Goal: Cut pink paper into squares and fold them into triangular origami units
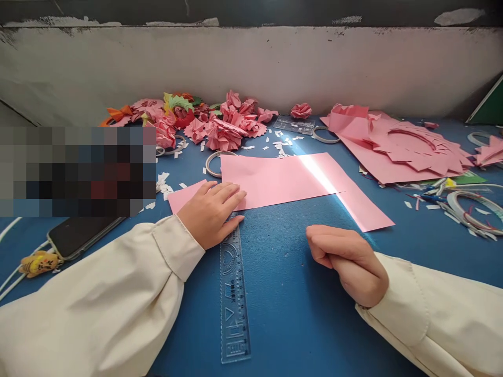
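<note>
Left hand: the left hand [214, 214] lies palm down with fingers slightly spread, pressing on the left end of the pink sheet rather than gripping it.
Right hand: the right hand [349, 262] is curled into a loose fist on the near side of the sheet; whether anything is inside cannot be told.
Pink sheet: the pink sheet [275, 175] lies around the middle of the surface [283, 314], its long side roughly along the far edge; at its right end a strip slants toward the near edge, and a bright streak of light crosses it.
Small pink piece: a pink piece [183, 198] pokes out left of the left hand; whether it joins the sheet is hidden.
Ruler: a clear ruler [234, 298] points toward the near edge, its far end by the left thumb.
Tape: a tape roll [208, 166] sits just behind the sheet's far left corner.
Far edge: paper flowers [223, 133] are heaped left of centre, with white scraps [162, 183] nearby.
Far right corner: a pink paper stack [373, 165] lies toward it, with coiled wires [456, 201] nearer.
Left edge: a phone [86, 235] lies near a tiger charm [39, 263].
</note>
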{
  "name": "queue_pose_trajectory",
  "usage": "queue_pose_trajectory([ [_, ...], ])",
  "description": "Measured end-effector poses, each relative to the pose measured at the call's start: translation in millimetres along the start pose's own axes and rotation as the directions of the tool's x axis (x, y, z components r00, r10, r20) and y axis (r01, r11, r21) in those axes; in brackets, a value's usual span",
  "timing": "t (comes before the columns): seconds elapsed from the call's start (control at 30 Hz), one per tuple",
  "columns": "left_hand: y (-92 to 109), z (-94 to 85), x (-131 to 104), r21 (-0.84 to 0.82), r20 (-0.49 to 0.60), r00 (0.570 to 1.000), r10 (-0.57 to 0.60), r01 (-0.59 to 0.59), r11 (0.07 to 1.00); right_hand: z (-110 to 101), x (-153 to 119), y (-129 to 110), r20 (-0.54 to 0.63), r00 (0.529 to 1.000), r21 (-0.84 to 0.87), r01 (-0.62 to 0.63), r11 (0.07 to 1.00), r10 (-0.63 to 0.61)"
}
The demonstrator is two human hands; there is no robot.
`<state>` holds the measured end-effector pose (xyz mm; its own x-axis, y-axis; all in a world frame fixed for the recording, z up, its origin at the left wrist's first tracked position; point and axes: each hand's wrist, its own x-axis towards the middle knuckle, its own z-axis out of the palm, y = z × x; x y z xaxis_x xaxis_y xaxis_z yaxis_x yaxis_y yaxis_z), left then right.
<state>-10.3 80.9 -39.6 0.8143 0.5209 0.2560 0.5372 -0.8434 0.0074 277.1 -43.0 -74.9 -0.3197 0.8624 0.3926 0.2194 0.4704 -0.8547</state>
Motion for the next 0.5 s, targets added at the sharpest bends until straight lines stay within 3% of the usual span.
queue_pose_trajectory([
  [0.1, -6.6, -5.9, -1.2, -0.05, 0.02, 0.999, 0.038, -0.037, 0.998, -4.9, 0.7, -1.8, 0.052, 0.998, -0.038, -0.015, 0.999, 0.017],
  [0.3, -21.8, -28.2, -3.8, -0.057, 0.036, 0.995, 0.098, -0.096, 0.994, -1.6, -1.5, 4.8, -0.042, 0.999, -0.08, 0.009, 0.997, -0.012],
  [0.5, -25.9, -11.7, 3.5, 0.041, -0.015, 0.984, 0.177, -0.176, 0.984, -5.5, 10.5, -15.8, -0.033, 0.999, -0.119, -0.007, 0.993, 0.003],
])
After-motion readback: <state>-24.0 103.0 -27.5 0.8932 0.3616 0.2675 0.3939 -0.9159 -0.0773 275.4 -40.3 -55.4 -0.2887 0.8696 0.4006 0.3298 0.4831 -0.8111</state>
